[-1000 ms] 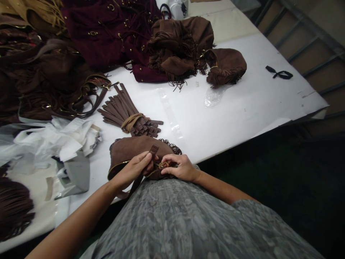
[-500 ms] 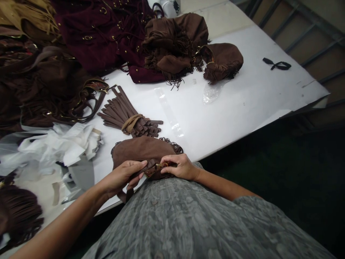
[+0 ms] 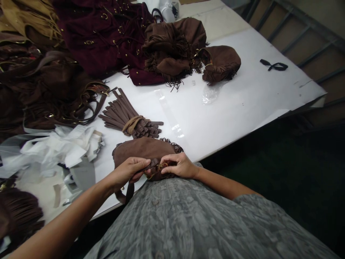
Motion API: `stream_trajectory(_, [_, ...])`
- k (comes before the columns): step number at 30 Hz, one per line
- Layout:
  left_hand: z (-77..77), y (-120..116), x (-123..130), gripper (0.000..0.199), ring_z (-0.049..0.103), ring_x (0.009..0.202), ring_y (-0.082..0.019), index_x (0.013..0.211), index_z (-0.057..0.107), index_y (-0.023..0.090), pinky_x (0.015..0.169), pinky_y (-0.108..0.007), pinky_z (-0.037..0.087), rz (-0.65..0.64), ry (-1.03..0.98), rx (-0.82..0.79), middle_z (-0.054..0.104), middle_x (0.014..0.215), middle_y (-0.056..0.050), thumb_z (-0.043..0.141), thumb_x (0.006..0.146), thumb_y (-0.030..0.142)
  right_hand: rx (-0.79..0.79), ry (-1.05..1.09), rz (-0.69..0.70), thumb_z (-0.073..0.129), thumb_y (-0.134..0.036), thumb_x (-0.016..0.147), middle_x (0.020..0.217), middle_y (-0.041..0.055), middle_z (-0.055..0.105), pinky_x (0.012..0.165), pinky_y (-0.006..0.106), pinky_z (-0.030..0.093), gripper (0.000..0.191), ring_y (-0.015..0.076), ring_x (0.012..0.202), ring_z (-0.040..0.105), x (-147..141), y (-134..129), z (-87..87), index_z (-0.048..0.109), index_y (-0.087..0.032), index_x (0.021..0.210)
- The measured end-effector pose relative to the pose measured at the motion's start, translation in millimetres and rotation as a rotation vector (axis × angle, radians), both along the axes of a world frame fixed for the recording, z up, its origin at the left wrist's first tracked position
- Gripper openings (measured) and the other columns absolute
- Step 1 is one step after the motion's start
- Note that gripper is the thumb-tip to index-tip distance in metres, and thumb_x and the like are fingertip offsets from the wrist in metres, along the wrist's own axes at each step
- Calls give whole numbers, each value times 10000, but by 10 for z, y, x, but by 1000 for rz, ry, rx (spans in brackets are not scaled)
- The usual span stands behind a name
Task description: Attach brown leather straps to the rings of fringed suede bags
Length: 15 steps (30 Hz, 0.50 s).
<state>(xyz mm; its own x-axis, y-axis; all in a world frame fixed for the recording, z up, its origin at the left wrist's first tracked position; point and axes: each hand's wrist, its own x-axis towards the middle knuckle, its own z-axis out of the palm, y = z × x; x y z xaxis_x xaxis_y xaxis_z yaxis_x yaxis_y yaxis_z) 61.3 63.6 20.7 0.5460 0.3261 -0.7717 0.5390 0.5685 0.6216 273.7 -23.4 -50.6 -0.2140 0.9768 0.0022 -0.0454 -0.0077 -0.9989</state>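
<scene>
A brown fringed bag (image 3: 142,148) lies on the table's near edge, against my body, with its opening towards me. My left hand (image 3: 133,169) is closed on a brown strap (image 3: 153,164), pinched between thumb and fingers; a loop of strap hangs below that hand. My right hand (image 3: 180,165) pinches at the bag's opening, close to the strap's end, where gold-coloured metal and patterned lining show. What exactly lies between its fingertips is too small to make out. Just beyond the bag rests a tied bundle of brown straps (image 3: 132,117).
Burgundy bags (image 3: 105,43) and brown fringed bags (image 3: 222,63) are heaped at the back. More dark brown bags (image 3: 51,86) lie left, above crumpled white tissue (image 3: 61,144). A black strip (image 3: 274,65) and a clear plastic wrapper (image 3: 211,94) lie on the white tabletop (image 3: 229,115).
My left hand has shifted slightly up and right with the strap, bringing its end closer to my right hand. My right hand stays nearly in place. The view has tilted a little.
</scene>
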Motion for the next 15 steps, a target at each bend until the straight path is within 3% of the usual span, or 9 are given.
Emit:
stream_trajectory(10, [-21, 25, 101, 490, 266, 421, -65, 620, 496, 172, 387, -192, 170, -105, 16, 292, 364, 486, 57, 576, 807, 618, -230, 185, 11, 827, -367, 616, 707, -7, 644, 611, 211, 475, 365, 98, 614, 567, -24, 38, -61, 706, -139, 874])
stream_trajectory(13, [-22, 22, 107, 452, 414, 509, -103, 661, 578, 161, 444, -193, 314, -148, -1, 425, 484, 575, 11, 578, 819, 585, -269, 224, -2, 840, -343, 592, 699, -11, 646, 602, 209, 473, 374, 94, 600, 566, -25, 44, -75, 707, -138, 875])
stream_trajectory(15, [-30, 14, 113, 412, 537, 649, -156, 760, 656, 156, 572, -219, 435, -175, -18, 495, 597, 701, -34, 579, 832, 554, -302, 243, -16, 854, -341, 561, 699, -11, 651, 601, 213, 480, 409, 96, 598, 572, -28, 50, -98, 707, -136, 883])
